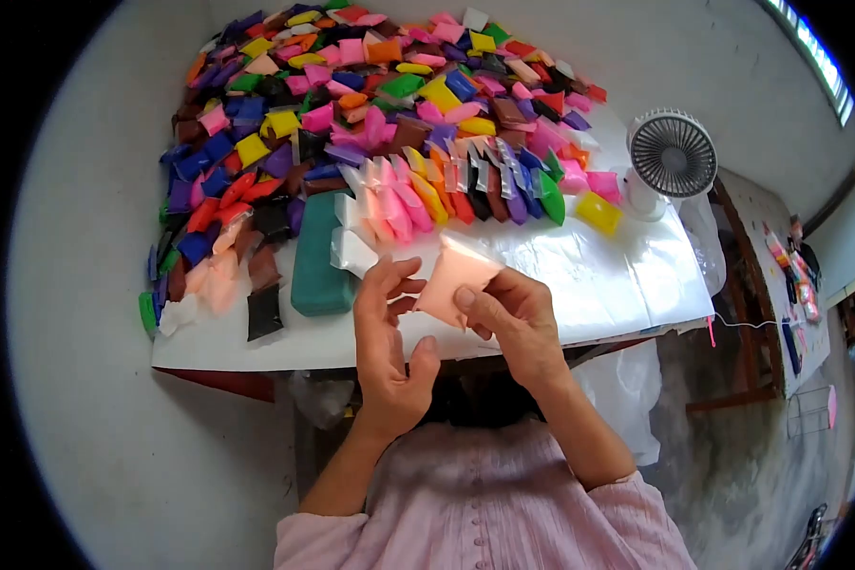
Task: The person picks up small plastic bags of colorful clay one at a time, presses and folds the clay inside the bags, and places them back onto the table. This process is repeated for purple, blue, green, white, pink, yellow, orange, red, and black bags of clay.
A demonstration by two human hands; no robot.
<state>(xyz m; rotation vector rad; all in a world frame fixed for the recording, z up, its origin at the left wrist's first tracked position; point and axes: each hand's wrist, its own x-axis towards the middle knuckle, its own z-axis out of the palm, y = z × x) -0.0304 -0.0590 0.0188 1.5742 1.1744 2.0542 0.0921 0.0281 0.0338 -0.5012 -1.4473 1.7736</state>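
Between thumb and fingers, my right hand [515, 318] pinches a small peach-coloured packet [454, 278] by its lower right side. My left hand [389, 337] is beside the packet on the left, its fingers apart and curved, with nothing held in them. Both hands are over the front edge of the white-covered table [617, 285]. Just beyond them, a row of upright packets [427, 195] in several colours leans together. White packets [353, 249] at the row's left end lie against a green block [321, 256].
A large heap of coloured packets [351, 85] covers the back and left of the table. At the right stands a small white fan [673, 157], with a yellow packet [598, 214] near its base. A white cable [750, 325] runs toward a side table [765, 275].
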